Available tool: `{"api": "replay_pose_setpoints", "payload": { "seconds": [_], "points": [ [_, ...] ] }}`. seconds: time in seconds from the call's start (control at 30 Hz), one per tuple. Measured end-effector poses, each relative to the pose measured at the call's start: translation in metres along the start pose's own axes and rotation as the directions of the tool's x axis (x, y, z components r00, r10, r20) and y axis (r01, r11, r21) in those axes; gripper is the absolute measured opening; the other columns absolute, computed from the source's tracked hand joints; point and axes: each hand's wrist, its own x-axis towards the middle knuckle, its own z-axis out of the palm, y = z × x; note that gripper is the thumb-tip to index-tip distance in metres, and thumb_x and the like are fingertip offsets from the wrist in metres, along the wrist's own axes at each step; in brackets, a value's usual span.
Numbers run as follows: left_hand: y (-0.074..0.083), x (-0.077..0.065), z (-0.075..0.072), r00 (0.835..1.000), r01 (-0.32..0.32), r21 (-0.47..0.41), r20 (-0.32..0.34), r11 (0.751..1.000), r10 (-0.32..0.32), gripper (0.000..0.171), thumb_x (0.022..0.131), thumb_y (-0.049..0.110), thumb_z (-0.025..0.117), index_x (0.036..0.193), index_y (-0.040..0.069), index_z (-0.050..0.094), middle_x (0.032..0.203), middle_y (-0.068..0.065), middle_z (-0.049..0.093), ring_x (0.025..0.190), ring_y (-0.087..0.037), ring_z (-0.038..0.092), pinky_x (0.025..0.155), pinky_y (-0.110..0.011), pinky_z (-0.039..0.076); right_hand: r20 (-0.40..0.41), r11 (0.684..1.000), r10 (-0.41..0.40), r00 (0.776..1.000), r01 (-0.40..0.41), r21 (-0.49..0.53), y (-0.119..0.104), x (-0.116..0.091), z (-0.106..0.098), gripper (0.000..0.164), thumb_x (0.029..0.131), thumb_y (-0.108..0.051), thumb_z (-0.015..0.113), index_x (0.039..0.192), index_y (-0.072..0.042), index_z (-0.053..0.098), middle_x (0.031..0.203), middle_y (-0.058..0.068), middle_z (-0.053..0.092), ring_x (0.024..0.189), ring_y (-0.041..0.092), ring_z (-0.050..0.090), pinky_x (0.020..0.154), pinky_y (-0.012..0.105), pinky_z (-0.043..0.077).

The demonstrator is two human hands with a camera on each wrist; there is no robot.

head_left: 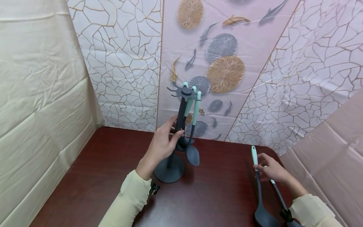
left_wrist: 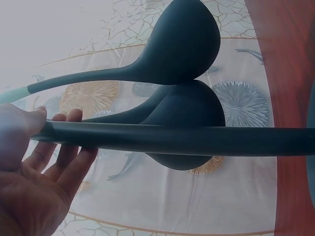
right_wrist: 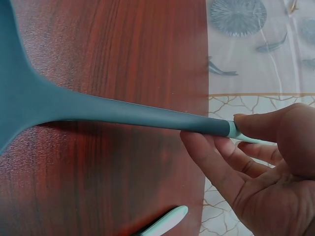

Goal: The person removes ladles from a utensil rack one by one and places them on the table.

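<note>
Cream sleeves (head_left: 124, 198) are filling the near edge of our view, one per side, and we're following both arms out to the hands! Over on the left, our left hand (head_left: 164, 137) is gripping the black post of a utensil stand (head_left: 181, 113), thumb and fingers closing around it while the round base (head_left: 168, 176) is resting on the reddish-brown table (head_left: 221, 186). Up top, we're spotting three mint handles (head_left: 196, 108) hanging at the hooked crown (head_left: 186, 91); below, a dark spoon (head_left: 193, 156) is dangling in front of what we're calling a ladle (head_left: 183, 144), just beside the post.

Across to the right, well apart from the stand, our right hand (head_left: 270, 168) is pinching a long kitchen utensil (head_left: 259, 189) where mint is meeting dark shaft; its broad head is pointing towards us, and we're unable to tell whether that's touching the table. Right beside it, a second mint-handled utensil (head_left: 279, 195) is lying partly under our right wrist. Behind everything, a fish-patterned cloth (head_left: 224, 75) is hanging.
</note>
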Motion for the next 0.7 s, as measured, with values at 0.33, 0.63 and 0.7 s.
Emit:
{"api": "replay_pose_setpoints", "payload": {
  "seconds": [0.33, 0.63, 0.7],
  "points": [
    [0.000, -0.002, 0.000, 1.000, -0.003, -0.010, 0.002, 1.000, 0.003, 0.054, 0.105, 0.022, 0.070, 0.154, 0.017, 0.049, 0.105, -0.003, 0.068, 0.097, -0.022, 0.075, 0.082, -0.041, 0.063, 0.020, 0.999, 0.022, 1.000, -0.021, -0.026, 0.005, -0.001, 0.002, 0.040, 0.106, -0.006, 0.061, 0.136, 0.008, 0.039, 0.095, 0.021, 0.065, 0.082, 0.031, 0.071, 0.066, 0.054, 0.064],
    [0.000, -0.002, 0.001, 1.000, -0.002, -0.009, -0.004, 1.000, 0.002, 0.054, 0.105, 0.021, 0.071, 0.154, 0.017, 0.049, 0.104, -0.004, 0.069, 0.097, -0.023, 0.075, 0.083, -0.042, 0.064, 0.053, 0.997, 0.051, 0.997, -0.048, -0.053, 0.018, 0.003, -0.001, 0.037, 0.106, -0.004, 0.059, 0.136, 0.009, 0.042, 0.101, 0.021, 0.067, 0.092, 0.031, 0.069, 0.064, 0.054, 0.064],
    [0.000, -0.002, 0.000, 1.000, -0.007, -0.007, -0.007, 1.000, 0.007, 0.055, 0.104, 0.021, 0.071, 0.155, 0.017, 0.049, 0.104, -0.004, 0.069, 0.097, -0.022, 0.075, 0.082, -0.042, 0.064, 0.056, 0.997, 0.060, 0.997, -0.057, -0.057, 0.018, 0.004, -0.002, 0.035, 0.106, -0.003, 0.059, 0.134, 0.009, 0.042, 0.102, 0.021, 0.067, 0.092, 0.031, 0.069, 0.064, 0.054, 0.064]
  ]
}}
